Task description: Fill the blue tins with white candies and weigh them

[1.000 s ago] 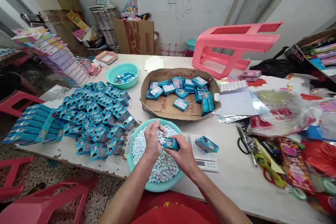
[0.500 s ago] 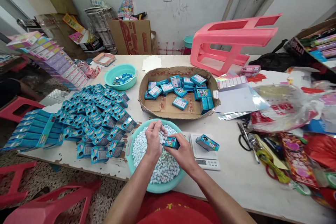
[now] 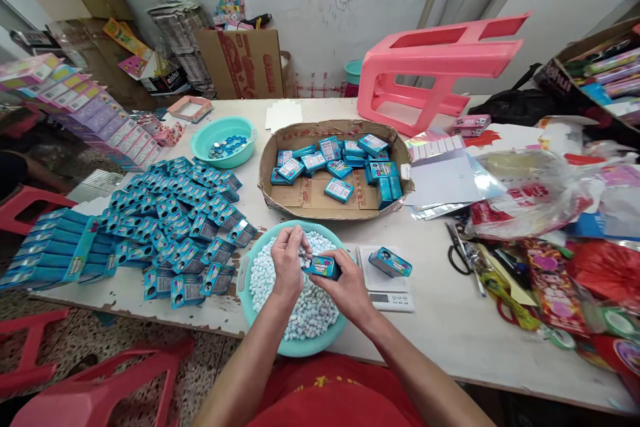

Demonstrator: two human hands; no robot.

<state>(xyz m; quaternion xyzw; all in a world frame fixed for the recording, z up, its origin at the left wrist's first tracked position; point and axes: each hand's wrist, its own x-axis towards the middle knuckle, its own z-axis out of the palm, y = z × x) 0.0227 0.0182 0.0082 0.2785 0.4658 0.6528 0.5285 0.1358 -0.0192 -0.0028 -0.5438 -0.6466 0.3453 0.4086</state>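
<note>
My right hand (image 3: 347, 283) grips a small blue candy box (image 3: 324, 267), its lettered side facing up, above a teal basin (image 3: 243, 280) of pale candies (image 3: 313, 315). Beside the box's left end, my left hand (image 3: 289, 260) is closed around a few of the same candies. Its fingertips are close to that end; whether they touch it I cannot tell. Just right of the basin is a white kitchen scale (image 3: 391, 301), with another blue box (image 3: 391, 261) resting on its plate.
Many blue boxes (image 3: 187, 257) cover the table's left side. A smaller teal bowl (image 3: 224, 159) holds shiny blue and silver discs. Behind the basin, a cardboard tray (image 3: 310, 205) contains several blue boxes. Scissors (image 3: 459, 250), plastic bags and an upturned pink stool (image 3: 440, 60) stand to the right.
The camera view has shifted slightly. Both hands stay over the basin, the right one still with the box, the left one still with candies at its end.
</note>
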